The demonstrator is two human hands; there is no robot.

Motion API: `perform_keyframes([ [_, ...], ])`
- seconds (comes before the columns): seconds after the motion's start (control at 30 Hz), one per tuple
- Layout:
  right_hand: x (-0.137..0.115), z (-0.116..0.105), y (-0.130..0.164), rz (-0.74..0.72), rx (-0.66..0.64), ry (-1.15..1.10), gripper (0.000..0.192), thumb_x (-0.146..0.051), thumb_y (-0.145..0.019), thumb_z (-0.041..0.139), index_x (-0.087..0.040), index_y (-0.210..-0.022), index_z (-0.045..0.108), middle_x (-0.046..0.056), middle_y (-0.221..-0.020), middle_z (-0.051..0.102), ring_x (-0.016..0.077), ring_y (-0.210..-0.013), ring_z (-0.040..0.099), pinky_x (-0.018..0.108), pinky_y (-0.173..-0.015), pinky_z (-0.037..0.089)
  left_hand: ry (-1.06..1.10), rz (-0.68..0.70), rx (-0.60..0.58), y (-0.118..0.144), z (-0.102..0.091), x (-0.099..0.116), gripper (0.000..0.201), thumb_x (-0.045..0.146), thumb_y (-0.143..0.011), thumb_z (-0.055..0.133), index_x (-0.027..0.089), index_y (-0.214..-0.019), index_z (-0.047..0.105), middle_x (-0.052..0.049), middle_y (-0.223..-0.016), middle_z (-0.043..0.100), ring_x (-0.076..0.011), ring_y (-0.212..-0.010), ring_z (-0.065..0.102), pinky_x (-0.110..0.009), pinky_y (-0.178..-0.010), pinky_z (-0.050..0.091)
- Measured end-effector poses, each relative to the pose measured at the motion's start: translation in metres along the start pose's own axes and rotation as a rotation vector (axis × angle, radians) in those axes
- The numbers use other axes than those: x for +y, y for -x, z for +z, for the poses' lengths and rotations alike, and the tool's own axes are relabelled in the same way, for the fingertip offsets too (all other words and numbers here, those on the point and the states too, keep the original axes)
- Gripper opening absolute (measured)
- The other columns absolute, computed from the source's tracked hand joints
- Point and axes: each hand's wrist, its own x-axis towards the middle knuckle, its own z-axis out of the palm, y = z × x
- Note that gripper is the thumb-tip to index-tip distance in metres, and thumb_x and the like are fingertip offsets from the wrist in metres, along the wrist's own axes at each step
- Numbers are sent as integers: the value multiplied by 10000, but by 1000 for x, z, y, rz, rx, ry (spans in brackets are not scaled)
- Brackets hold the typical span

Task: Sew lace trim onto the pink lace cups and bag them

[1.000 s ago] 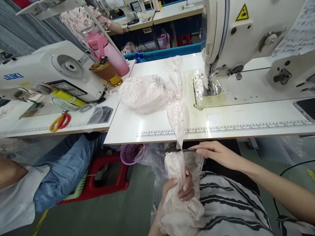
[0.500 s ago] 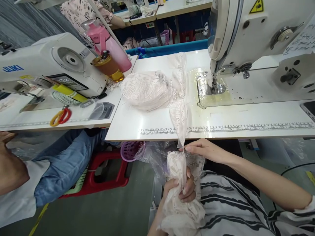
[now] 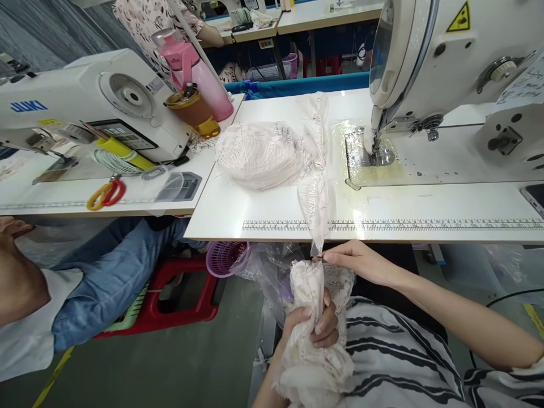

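Shifted slightly rightward since earlier: sewing machine (image 3: 446, 62), table (image 3: 382, 207). Left hand (image 3: 314, 328) closed around bunched lace bundle (image 3: 312, 351) in lap; right hand (image 3: 361, 263) pinching lace strip (image 3: 317, 198) below table edge. Too sharp a tug could snag or tear strip on edge.

On the worktop (image 3: 263, 218), a fabric pile (image 3: 257, 156) lies left of the sewing machine (image 3: 446, 68), near the left edge. A lace strip (image 3: 317, 187) runs between them, over the front edge. A basket (image 3: 225, 259) sits below the front-left corner.
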Motion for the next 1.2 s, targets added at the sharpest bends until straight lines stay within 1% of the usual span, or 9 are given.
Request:
perform_keyframes([
  [0.2,1,-5,10,37,33,20,510,-557,-877,530,-163,-1176,655,75,-1082,679,247,-1022,595,379,-928,433,11,-6,15,2,1,0,272,283,-769,620,115,-982,605,33,-577,411,-35,-392,245,-167,-391,256],
  [0.27,1,-8,17,51,25,-2,504,-553,-889,521,-174,-1200,639,83,-1150,653,250,-1073,577,386,-953,424,14,-7,18,2,1,0,266,281,-767,622,117,-975,607,31,-577,414,-36,-393,249,-169,-392,260],
  [0.37,-1,-11,27,20,5,8,457,-521,-894,540,-202,-1208,635,80,-1239,608,254,-1164,534,383,-1007,395,13,-13,13,2,0,0,254,281,-776,614,121,-973,615,28,-580,416,-37,-394,249,-172,-389,263],
  [0.67,-6,-11,29,-11,-53,88,414,-502,-895,549,-227,-1187,650,54,-1209,628,243,-1121,570,358,-985,424,-26,-39,-45,-4,4,0,246,282,-787,615,133,-983,614,43,-558,391,-36,-367,237,-169,-357,241],
  [0.9,-8,-13,28,-24,-69,153,413,-497,-900,540,-203,-1161,666,67,-1182,643,248,-1040,605,366,-926,454,-35,-40,-41,-4,2,1,249,288,-783,613,135,-980,614,41,-560,391,-31,-366,244,-167,-349,234],
  [1.0,-4,-14,26,-38,-57,160,406,-496,-904,532,-208,-1153,671,62,-1123,670,245,-994,620,368,-888,474,-31,-40,-38,-4,0,0,256,287,-775,617,133,-980,618,42,-550,378,-36,-367,242,-171,-347,224],
  [1.07,-3,-13,26,-40,-34,142,415,-503,-900,532,-208,-1159,668,60,-1112,674,248,-1019,614,368,-900,473,-29,-40,-30,-3,-1,0,263,288,-769,620,134,-982,619,43,-551,377,-37,-368,240,-174,-351,224],
  [1.13,-6,-12,30,-41,-7,139,421,-508,-905,521,-210,-1165,664,58,-1139,664,244,-1063,599,365,-939,458,-26,-38,-24,-2,-2,0,256,286,-770,623,138,-978,623,46,-551,373,-37,-370,237,-175,-361,233],
  [1.2,-14,-12,37,-65,24,205,404,-494,-924,493,-220,-1167,664,53,-1155,655,236,-1073,592,346,-931,459,-26,-35,-15,-1,-1,0,248,281,-761,642,141,-966,630,51,-541,360,-39,-373,233,-178,-373,242],
])
